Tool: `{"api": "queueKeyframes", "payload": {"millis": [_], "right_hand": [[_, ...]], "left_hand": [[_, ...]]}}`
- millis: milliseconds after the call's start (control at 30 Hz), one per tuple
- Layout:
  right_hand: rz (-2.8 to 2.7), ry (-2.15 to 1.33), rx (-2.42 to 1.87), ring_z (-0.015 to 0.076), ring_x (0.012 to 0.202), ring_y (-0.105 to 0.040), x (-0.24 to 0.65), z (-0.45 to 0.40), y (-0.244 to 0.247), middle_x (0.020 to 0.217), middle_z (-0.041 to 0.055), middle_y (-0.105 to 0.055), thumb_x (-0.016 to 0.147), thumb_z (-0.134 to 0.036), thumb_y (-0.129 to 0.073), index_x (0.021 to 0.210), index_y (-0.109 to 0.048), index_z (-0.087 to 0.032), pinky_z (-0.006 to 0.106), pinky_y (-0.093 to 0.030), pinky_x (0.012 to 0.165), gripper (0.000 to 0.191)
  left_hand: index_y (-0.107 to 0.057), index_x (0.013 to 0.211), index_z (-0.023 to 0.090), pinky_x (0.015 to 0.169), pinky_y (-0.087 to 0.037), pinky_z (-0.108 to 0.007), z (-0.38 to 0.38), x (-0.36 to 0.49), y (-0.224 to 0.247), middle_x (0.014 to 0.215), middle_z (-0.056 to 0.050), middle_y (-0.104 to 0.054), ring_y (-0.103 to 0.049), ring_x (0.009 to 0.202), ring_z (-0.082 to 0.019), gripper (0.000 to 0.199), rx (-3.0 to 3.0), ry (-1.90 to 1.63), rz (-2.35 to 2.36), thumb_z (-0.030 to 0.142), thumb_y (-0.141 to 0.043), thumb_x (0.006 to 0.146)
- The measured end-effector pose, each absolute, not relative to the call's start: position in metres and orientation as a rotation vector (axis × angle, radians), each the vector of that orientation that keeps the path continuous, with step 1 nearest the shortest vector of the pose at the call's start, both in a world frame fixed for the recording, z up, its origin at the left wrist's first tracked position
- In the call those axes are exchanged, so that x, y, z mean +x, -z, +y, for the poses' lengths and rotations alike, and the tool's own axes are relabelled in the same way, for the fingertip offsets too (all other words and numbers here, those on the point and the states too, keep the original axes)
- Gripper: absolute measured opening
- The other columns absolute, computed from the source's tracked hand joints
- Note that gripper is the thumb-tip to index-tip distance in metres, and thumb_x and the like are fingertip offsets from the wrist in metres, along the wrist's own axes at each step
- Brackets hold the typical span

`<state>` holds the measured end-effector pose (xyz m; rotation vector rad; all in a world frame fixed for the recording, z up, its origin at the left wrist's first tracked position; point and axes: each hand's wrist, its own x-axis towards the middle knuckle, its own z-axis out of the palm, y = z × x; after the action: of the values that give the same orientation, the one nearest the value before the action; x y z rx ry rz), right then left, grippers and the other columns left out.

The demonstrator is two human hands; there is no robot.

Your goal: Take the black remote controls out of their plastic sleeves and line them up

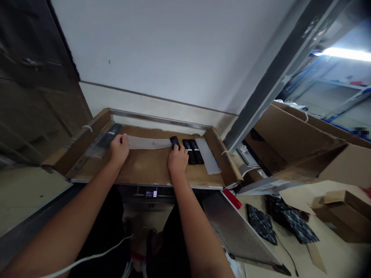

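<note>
My left hand (119,148) is closed on the left end of a clear plastic sleeve (149,143), which stretches flat toward my right hand. My right hand (178,159) grips a black device (174,141), shaped like a remote control, at the sleeve's right end. Whether the device's tip is inside the sleeve, I cannot tell. Just right of this hand, two similar black devices (193,151) with white bands lie side by side. Beside them rests a strip of flat plastic sleeves (208,156). Left of my left hand, a black device in clear plastic (113,132) lies near further sleeves (97,148).
A cardboard-lined tray (147,166) with raised sides forms the work surface, against a white wall (174,50). Below its front edge is a lit phone-like screen (151,193). At right stand a large open carton (298,135), a smaller box (344,214) and dark patterned bags (290,220).
</note>
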<state>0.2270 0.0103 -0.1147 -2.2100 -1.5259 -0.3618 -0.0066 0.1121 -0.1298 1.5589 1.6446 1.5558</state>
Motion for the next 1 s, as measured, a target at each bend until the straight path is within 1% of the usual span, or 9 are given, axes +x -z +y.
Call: {"api": "queueKeyframes", "payload": {"millis": [233, 400, 567, 833, 900, 1000], "right_hand": [[-1.447, 0.374, -2.256, 0.0308, 0.113, -0.054, 0.233, 0.007, 0.113, 0.132, 0.0176, -0.059, 0.097, -0.015, -0.042, 0.122, -0.065, -0.019, 0.042, -0.045, 0.086, 0.035], [-1.412, 0.404, -2.286, 0.0324, 0.111, -0.054, 0.235, 0.004, 0.111, 0.133, 0.0173, -0.060, 0.098, -0.017, -0.040, 0.121, -0.067, -0.020, 0.046, -0.043, 0.087, 0.036], [-1.419, 0.385, -2.316, 0.0328, 0.109, -0.054, 0.233, 0.001, 0.110, 0.129, 0.0190, -0.061, 0.097, -0.016, -0.041, 0.114, -0.069, -0.018, 0.046, -0.041, 0.086, 0.033], [-1.387, 0.428, -2.290, 0.0324, 0.109, -0.052, 0.232, -0.001, 0.113, 0.124, 0.0194, -0.060, 0.095, -0.015, -0.042, 0.111, -0.068, -0.017, 0.046, -0.041, 0.086, 0.031], [-1.402, 0.435, -2.287, 0.0324, 0.109, -0.052, 0.231, 0.000, 0.112, 0.124, 0.0195, -0.060, 0.095, -0.016, -0.041, 0.111, -0.068, -0.017, 0.046, -0.042, 0.086, 0.031], [-1.498, 0.467, -2.250, 0.0327, 0.114, -0.051, 0.229, 0.003, 0.110, 0.130, 0.0202, -0.058, 0.098, -0.016, -0.038, 0.113, -0.067, -0.017, 0.046, -0.042, 0.090, 0.033]], "left_hand": [[-0.057, 0.073, 0.018, 0.060, -0.035, -0.026, 0.106, -0.003, 0.121, 0.065, 0.000, -0.053, -0.047, 0.063, -0.015, 0.032, 1.578, -1.527, 1.605, 0.042, -0.048, 0.093], [-0.057, 0.070, 0.018, 0.060, -0.035, -0.026, 0.105, -0.002, 0.119, 0.063, 0.000, -0.052, -0.046, 0.061, -0.014, 0.032, 1.575, -1.527, 1.598, 0.041, -0.049, 0.092], [-0.056, 0.069, 0.018, 0.059, -0.034, -0.026, 0.105, -0.002, 0.119, 0.062, 0.001, -0.051, -0.045, 0.061, -0.014, 0.034, 1.593, -1.524, 1.597, 0.042, -0.049, 0.092], [-0.056, 0.069, 0.019, 0.060, -0.034, -0.026, 0.104, -0.002, 0.118, 0.063, 0.000, -0.050, -0.045, 0.062, -0.014, 0.033, 1.578, -1.535, 1.581, 0.043, -0.049, 0.091], [-0.057, 0.071, 0.019, 0.060, -0.034, -0.026, 0.104, -0.002, 0.119, 0.064, 0.000, -0.051, -0.045, 0.063, -0.014, 0.033, 1.583, -1.531, 1.587, 0.043, -0.049, 0.091], [-0.056, 0.070, 0.019, 0.061, -0.035, -0.027, 0.104, -0.001, 0.118, 0.063, 0.000, -0.052, -0.045, 0.063, -0.015, 0.033, 1.592, -1.518, 1.595, 0.043, -0.049, 0.091]]}}
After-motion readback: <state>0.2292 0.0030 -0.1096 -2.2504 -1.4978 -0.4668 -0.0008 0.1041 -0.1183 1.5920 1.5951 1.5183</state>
